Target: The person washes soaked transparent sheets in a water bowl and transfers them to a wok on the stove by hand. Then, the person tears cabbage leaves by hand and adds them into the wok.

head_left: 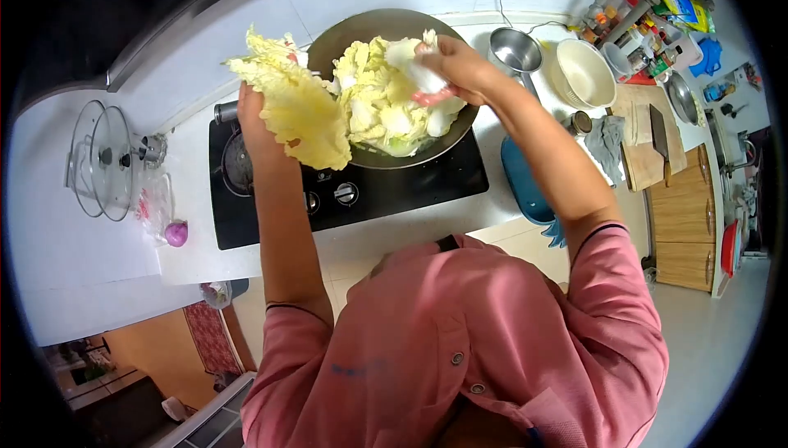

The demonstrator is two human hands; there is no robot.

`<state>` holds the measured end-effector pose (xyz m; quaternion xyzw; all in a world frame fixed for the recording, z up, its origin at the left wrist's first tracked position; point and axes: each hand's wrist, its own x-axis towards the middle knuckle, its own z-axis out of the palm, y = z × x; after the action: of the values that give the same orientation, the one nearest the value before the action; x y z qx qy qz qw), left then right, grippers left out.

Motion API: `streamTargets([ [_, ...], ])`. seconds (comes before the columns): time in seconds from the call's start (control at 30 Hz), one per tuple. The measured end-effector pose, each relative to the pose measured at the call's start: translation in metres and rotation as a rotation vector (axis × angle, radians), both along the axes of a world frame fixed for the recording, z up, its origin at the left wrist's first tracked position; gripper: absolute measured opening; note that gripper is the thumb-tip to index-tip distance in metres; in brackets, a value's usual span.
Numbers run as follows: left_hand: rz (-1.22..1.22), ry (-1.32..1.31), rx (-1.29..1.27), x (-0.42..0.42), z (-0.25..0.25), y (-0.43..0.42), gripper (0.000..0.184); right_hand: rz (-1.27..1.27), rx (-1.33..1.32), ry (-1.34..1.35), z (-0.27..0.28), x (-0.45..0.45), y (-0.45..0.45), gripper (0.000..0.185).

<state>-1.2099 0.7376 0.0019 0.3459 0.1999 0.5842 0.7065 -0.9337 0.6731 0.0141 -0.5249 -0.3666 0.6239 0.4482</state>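
A large dark wok (454, 141) sits on the black gas stove, heaped with torn napa cabbage pieces (373, 107). My left hand (253, 116), at the wok's left side, is closed on large yellow napa cabbage leaves (304, 116), which hide some of its fingers and overlap the wok's left rim. Over the right part of the wok, my right hand (460, 69) pinches a whitish piece of napa cabbage (423, 75). That piece and the fingertips are blurred by motion.
Right of the wok are a steel saucepan (515, 49), a cream basin (583, 75), a blue basin (524, 181) and a cleaver (659, 132) on a wooden board (643, 167). Glass lids (111, 161) and a purple onion (176, 233) are at the left. Stove knobs (345, 194) face me.
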Motion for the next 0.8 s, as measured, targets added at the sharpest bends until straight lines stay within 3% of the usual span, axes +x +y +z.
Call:
streamTargets([
  [0.03, -0.006, 0.013, -0.001, -0.007, 0.002, -0.004, 0.041, 0.000, -0.016, -0.094, 0.001, -0.002, -0.008, 0.040],
  [0.13, -0.055, -0.042, -0.047, -0.020, -0.007, -0.005, 0.041, 0.380, 0.073, -0.647, 0.000, 0.005, -0.024, 0.047],
  [0.17, -0.030, -0.016, -0.051, -0.021, -0.012, -0.008, 0.040, 0.439, 0.330, -0.968, -0.010, 0.007, -0.029, 0.054],
  [0.2, -0.006, 0.011, -0.056, -0.019, -0.012, -0.013, 0.040, 0.513, 0.466, -1.111, -0.014, 0.003, -0.029, 0.055],
  [0.23, 0.016, -0.036, -0.157, -0.014, -0.004, -0.020, 0.040, 0.574, 0.419, -1.192, -0.016, 0.001, -0.031, 0.048],
  [0.37, 0.043, 0.015, -0.109, -0.014, 0.001, -0.033, 0.037, 0.837, 0.393, -1.516, -0.012, -0.010, -0.038, 0.021],
  [0.43, 0.156, -0.039, -0.173, -0.001, 0.022, -0.046, 0.030, 0.926, 0.419, -1.598, -0.012, -0.013, -0.043, 0.016],
  [0.6, 0.128, -0.166, -0.095, -0.014, 0.013, -0.046, 0.024, 1.012, 0.436, -1.638, -0.017, -0.020, -0.039, 0.017],
  [0.7, 0.109, -0.185, -0.065, -0.017, 0.009, -0.044, 0.024, 0.902, 0.617, -1.564, -0.049, -0.025, -0.027, 0.016],
  [0.8, 0.092, -0.173, -0.018, -0.023, -0.003, -0.039, 0.027, 0.919, 0.516, -1.569, -0.068, -0.032, -0.016, 0.010],
])
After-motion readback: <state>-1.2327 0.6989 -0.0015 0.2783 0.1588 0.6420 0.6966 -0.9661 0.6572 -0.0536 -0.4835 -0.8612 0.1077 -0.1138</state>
